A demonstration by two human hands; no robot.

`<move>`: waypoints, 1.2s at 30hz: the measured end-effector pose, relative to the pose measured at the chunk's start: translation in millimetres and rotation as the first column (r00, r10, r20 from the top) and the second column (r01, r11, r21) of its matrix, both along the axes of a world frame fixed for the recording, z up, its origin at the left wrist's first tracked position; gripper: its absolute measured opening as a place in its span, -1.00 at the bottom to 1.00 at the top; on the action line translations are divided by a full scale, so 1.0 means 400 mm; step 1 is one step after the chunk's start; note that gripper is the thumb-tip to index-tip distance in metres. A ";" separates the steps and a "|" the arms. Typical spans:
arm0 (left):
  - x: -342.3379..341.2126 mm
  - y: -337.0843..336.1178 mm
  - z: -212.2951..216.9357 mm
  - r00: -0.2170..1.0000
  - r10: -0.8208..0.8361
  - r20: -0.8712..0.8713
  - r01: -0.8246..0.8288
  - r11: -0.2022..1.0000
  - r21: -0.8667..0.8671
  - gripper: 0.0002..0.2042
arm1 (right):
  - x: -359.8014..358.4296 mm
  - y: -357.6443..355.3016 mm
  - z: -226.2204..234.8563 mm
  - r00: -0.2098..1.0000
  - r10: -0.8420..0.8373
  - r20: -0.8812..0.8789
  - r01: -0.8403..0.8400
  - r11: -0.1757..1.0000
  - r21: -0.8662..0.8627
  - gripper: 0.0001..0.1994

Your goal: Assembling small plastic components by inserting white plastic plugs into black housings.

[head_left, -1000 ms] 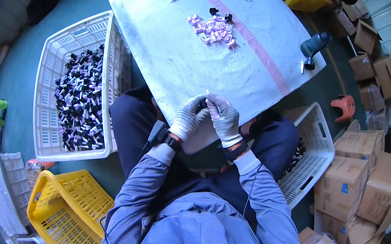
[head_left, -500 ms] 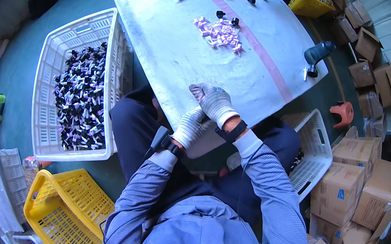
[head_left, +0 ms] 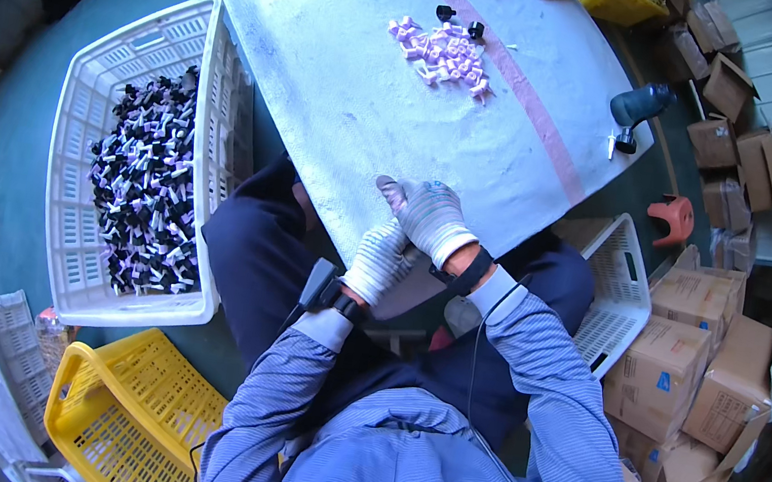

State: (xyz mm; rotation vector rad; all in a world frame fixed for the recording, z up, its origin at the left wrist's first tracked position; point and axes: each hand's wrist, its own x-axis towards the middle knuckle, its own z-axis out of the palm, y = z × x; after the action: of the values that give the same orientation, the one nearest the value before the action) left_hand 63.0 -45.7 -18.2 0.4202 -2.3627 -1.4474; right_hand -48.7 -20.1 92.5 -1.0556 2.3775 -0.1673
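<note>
On a white table (head_left: pixel 333 63), pink parts (head_left: pixel 442 53) lie loose, apparently unworked; apparently finished black-and-pale pieces (head_left: pixel 148 196) heap a white crate (head_left: pixel 218 96). Gloved left hand (head_left: pixel 378 258) and right hand (head_left: pixel 431 220) meet, fingers bent, contents impossible to tell.

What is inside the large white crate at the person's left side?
The white crate holds a heap of small black, white and pale pink parts; its top layer hides whatever lies underneath.

wht gloves (head_left: pixel 431 220) w/ prob. grey stripes, pink pcs (head_left: pixel 444 55), blue striped jacket (head_left: pixel 432 467), ylw crate (head_left: pixel 162 372)
</note>
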 end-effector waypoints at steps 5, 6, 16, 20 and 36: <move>0.013 0.004 0.014 0.999 -0.014 0.043 0.014 1.000 0.006 -0.75 | 0.012 0.009 -0.024 1.000 0.012 -0.016 -0.012 1.000 0.027 -0.39; 0.017 0.008 0.019 1.000 -0.003 0.024 0.003 1.000 0.026 -0.75 | 0.016 0.015 -0.032 0.999 0.007 -0.050 -0.006 1.000 0.021 -0.39; 0.008 0.005 0.017 1.000 -0.027 0.011 0.026 0.998 0.056 -0.75 | 0.000 0.023 -0.044 0.995 -0.055 -0.088 0.051 0.998 -0.048 -0.37; -0.011 0.023 0.080 0.996 -0.013 -0.083 0.023 0.992 0.122 -0.72 | -0.054 0.085 -0.018 0.784 -0.381 0.490 0.559 0.777 -0.290 -0.43; 0.099 0.018 0.153 0.985 0.122 0.118 -0.166 0.846 0.507 -0.65 | 0.030 0.254 -0.013 0.766 -0.104 0.634 0.479 0.751 -0.455 -0.75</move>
State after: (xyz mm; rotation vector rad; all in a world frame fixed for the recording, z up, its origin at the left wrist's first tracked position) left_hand 102.6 -38.4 42.9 0.7855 -1.9132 -2.0139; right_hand -36.6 81.5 87.3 -0.6826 1.9162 -1.2596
